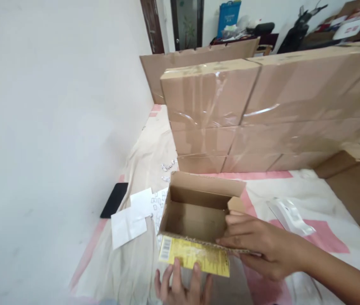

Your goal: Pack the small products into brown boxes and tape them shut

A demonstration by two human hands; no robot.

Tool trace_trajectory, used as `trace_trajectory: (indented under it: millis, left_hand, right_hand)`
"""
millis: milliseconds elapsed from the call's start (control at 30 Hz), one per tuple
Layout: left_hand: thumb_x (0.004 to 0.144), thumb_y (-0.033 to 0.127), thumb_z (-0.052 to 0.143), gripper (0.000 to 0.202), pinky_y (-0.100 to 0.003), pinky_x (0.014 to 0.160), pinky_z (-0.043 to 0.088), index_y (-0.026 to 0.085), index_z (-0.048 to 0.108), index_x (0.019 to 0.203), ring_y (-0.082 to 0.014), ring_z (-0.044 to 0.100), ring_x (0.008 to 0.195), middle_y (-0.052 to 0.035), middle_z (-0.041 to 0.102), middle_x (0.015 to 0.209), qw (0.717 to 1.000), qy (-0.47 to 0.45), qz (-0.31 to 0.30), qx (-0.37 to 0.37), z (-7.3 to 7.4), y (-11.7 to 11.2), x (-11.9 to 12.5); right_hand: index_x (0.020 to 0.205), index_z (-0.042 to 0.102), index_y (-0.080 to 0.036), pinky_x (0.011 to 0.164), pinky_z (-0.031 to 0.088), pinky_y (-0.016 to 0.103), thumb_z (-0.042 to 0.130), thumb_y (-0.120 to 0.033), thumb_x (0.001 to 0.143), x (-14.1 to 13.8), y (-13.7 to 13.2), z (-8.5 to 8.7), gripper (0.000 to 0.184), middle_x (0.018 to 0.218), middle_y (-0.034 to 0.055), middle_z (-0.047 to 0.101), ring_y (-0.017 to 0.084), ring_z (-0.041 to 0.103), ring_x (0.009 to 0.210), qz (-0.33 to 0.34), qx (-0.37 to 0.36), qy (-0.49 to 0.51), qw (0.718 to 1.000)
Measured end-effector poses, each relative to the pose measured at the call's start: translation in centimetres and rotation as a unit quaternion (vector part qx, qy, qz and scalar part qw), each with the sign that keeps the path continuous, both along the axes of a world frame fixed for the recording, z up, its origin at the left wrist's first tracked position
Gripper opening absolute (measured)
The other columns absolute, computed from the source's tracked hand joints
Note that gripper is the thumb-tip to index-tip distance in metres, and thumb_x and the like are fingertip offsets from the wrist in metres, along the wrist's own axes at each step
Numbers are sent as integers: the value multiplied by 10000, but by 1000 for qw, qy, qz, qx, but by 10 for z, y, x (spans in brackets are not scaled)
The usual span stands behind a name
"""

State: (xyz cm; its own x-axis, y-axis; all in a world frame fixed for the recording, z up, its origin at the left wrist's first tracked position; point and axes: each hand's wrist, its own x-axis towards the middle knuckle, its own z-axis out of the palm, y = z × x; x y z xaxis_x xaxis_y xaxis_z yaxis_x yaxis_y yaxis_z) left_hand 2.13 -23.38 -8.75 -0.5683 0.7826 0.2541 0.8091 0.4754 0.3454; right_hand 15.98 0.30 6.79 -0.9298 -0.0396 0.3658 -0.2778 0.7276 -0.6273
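A small open cardboard box sits on a cloth-covered surface, its flaps up and its inside bare. My right hand grips the box's right front corner, fingers curled over the rim. My left hand comes up from the bottom edge and its fingers pinch a yellow printed packet with a barcode, held flat against the box's front edge.
Stacked taped cartons form a wall behind the box. White paper sheets and a black phone lie to the left by the wall. A clear plastic wrapper lies to the right, beside another brown carton.
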Motion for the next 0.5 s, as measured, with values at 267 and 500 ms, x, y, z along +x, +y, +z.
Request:
trace_trajectory:
  millis: [267,500]
  left_hand:
    - [869,473,570,621,-784,1067,318,604,426,1459,-449,558,1331,-27,640,1409,984,58,-167,-31,39,8,27]
    - [842,483,672,516,-534,846,571,428,646,1355,-348,727,941,-56,774,1066,973,27,-227,-39,100,0,-44]
  right_hand:
    - [947,663,-179,616,277,348,490,-406,981,97,-8,-30,288,635,24,511,188,430,576,-119,-115,192,967]
    - [712,574,-225,604,283,361,446,-406,948,115,-29,-62,324,515,-25,343,148,282,472,-316,-228,453,802]
